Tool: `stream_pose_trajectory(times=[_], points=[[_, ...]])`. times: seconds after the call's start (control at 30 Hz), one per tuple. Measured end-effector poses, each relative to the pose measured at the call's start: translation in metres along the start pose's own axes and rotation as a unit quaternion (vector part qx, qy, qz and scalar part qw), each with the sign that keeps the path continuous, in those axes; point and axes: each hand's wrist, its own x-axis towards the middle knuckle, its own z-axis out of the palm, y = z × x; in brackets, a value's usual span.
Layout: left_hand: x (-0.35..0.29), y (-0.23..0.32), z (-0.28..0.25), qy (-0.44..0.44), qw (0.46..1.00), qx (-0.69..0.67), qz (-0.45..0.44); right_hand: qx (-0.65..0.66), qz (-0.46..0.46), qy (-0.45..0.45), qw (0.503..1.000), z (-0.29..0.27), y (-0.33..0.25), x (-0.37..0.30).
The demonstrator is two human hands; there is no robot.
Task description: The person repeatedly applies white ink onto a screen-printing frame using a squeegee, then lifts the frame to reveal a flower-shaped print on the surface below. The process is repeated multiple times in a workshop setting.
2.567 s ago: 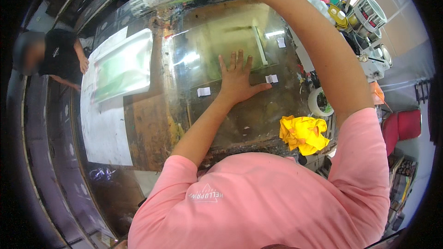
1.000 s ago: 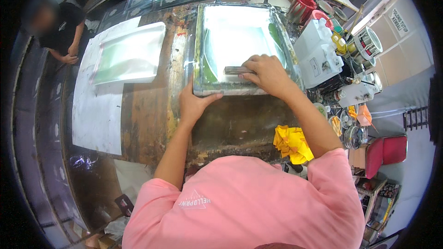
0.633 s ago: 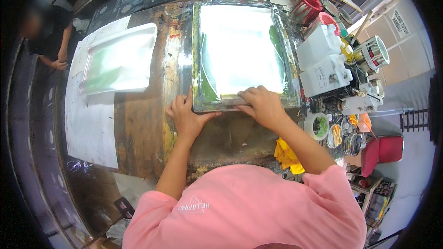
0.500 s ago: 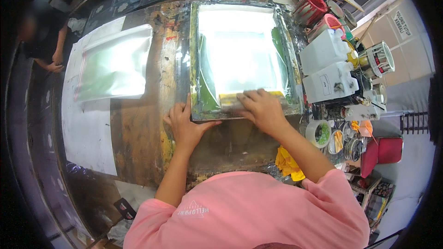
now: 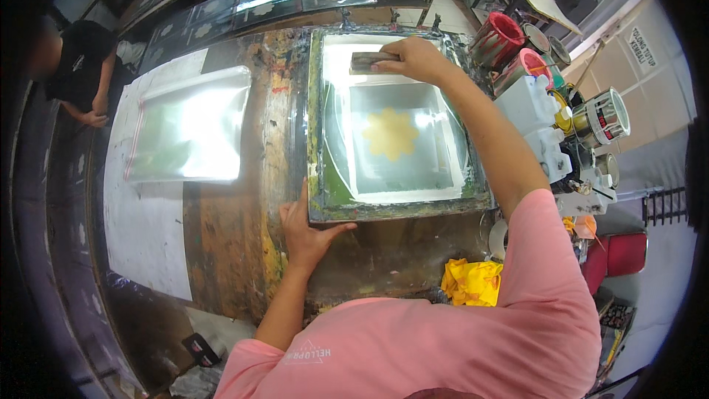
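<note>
The wooden squeegee [image 5: 365,63] is pinched in the right grip [image 5: 419,60] inside the far end of the screen frame [image 5: 315,133], presumably so that it is kept level. The left grip [image 5: 304,238] is spread around the frame's near left corner, apparently to steady it against the worktop [image 5: 221,240]. A yellow cloth [image 5: 473,283] is placed near the right forearm, probably for easy reach.

Stained screen frame [image 5: 399,211], squeegee [image 5: 364,64] near far edge
</note>
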Motion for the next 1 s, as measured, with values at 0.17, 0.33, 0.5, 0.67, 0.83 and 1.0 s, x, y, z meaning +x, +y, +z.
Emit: stream_pose_trajectory(times=[0.17,0.33,0.5,0.67,0.83,1.0], points=[[-0.008,-0.009,0.005,0.021,0.999,-0.045,0.018,-0.066,-0.012,0.011,0.998,0.009,0.006,0.005],[-0.011,-0.015,0.01,0.026,0.996,-0.077,0.023,-0.062,-0.029,0.055,0.996,0.033,0.001,-0.005],[-0.011,-0.017,0.012,0.041,0.994,-0.091,0.032,-0.09,-0.012,0.075,0.993,0.05,-0.02,-0.041],[-0.011,-0.018,0.012,0.052,0.996,-0.045,0.048,-0.106,0.008,0.064,0.992,0.048,-0.091,-0.125],[-0.01,-0.012,0.008,0.034,0.999,-0.021,0.035,-0.103,0.029,-0.018,0.994,0.024,-0.167,-0.208],[0.005,0.029,0.003,0.059,0.94,-0.332,-0.045,-0.114,0.002,0.11,0.987,-0.01,-0.188,-0.212]])
